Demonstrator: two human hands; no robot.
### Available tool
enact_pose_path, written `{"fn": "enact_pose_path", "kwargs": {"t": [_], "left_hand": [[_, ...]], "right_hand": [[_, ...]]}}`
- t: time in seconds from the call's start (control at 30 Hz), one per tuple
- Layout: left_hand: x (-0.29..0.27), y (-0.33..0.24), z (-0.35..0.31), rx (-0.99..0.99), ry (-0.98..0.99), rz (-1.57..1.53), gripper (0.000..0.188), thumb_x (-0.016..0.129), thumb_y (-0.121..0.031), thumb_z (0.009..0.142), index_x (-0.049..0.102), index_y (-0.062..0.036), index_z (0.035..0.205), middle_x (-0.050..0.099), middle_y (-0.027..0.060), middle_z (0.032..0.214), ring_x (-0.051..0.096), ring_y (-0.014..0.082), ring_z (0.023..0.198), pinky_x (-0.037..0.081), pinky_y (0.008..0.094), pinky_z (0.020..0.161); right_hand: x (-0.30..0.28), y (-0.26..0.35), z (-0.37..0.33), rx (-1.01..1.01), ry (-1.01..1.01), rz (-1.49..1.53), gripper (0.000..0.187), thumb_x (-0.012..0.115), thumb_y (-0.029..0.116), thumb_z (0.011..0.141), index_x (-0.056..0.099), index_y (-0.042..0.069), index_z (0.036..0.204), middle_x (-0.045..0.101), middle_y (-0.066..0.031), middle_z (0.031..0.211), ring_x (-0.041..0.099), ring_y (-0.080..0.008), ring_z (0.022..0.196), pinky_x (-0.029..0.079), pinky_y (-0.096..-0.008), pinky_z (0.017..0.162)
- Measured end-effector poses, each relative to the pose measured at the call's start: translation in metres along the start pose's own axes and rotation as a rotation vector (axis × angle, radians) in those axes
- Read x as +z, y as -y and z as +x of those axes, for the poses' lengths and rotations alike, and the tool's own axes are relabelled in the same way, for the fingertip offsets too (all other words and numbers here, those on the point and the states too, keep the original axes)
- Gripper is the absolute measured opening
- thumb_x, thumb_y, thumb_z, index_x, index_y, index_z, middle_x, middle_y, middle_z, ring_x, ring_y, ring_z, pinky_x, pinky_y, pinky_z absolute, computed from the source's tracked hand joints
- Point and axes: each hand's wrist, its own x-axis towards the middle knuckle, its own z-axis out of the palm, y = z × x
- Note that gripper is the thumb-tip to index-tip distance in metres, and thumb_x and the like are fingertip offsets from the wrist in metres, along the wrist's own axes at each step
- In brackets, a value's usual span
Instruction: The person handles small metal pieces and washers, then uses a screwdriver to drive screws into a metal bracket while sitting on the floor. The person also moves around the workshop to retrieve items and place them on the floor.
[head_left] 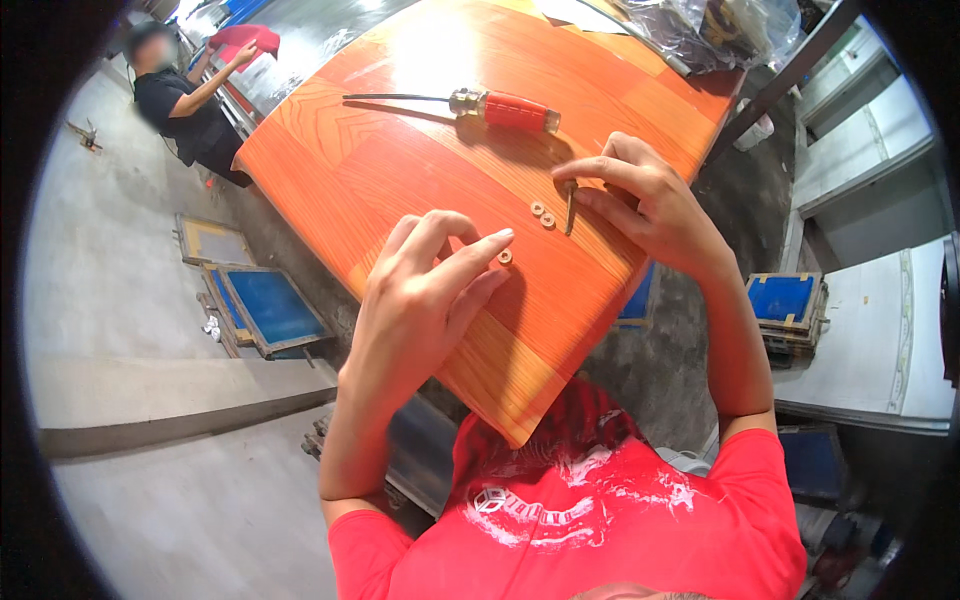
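Note:
My left hand (425,290) is over the near part of a wooden table. Its thumb and index finger close on a small tan ring (506,257) with a dark centre. To the right, my right hand (640,195) pinches a thin, dark metal pin (570,210), perhaps a bolt, which points down to the tabletop. Two similar small rings (543,215) lie side by side just left of the pin. Farther back rests a screwdriver (515,111) with a red handle, its long shaft pointing left.
The orange wood-grain table (400,190) ends in a corner close to my red shirt. Clear plastic wrapping (740,30) sits at the far right. Framed blue screens (270,305) lean low at the left, with more (785,298) at the right. Another person (180,105) holds red cloth at the far left.

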Motion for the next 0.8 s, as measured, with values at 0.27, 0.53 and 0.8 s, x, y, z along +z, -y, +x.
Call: {"fn": "enact_pose_path", "kwargs": {"t": [0.27,0.53,0.8], "left_hand": [[0.016,0.027,0.035,0.098,0.076,-0.184,0.015,0.074,-0.006,0.078,0.071,-0.0034,0.093,0.061,0.007,0.082,0.06,0.0193,0.068,0.05,0.0306,0.063],[0.019,0.041,0.068,0.272,0.195,-0.126,0.022,0.072,-0.004,0.078,0.074,-0.0065,0.1,0.064,0.0062,0.085,0.063,0.0171,0.074,0.052,0.0296,0.066],[0.025,0.052,0.075,0.345,0.115,-0.115,0.023,0.07,-0.003,0.079,0.074,-0.0079,0.101,0.068,0.0087,0.1,0.065,0.0261,0.086,0.054,0.0349,0.077]], "right_hand": [[0.015,0.004,-0.01,0.301,-0.429,0.48,0.012,0.063,0.011,0.093,0.064,0.005,0.104,0.056,-0.002,0.084,0.05,-0.0091,0.073,0.043,-0.0245,0.066],[0.026,-0.002,-0.008,0.283,-0.679,0.441,0.011,0.062,0.008,0.095,0.063,0.004,0.105,0.052,0.0034,0.078,0.044,-0.003,0.07,0.04,-0.0191,0.064],[0.031,-0.006,-0.008,0.244,-0.732,0.441,0.013,0.062,0.006,0.094,0.063,0.004,0.107,0.05,0.0032,0.078,0.042,-0.003,0.068,0.038,-0.0186,0.062]]}}
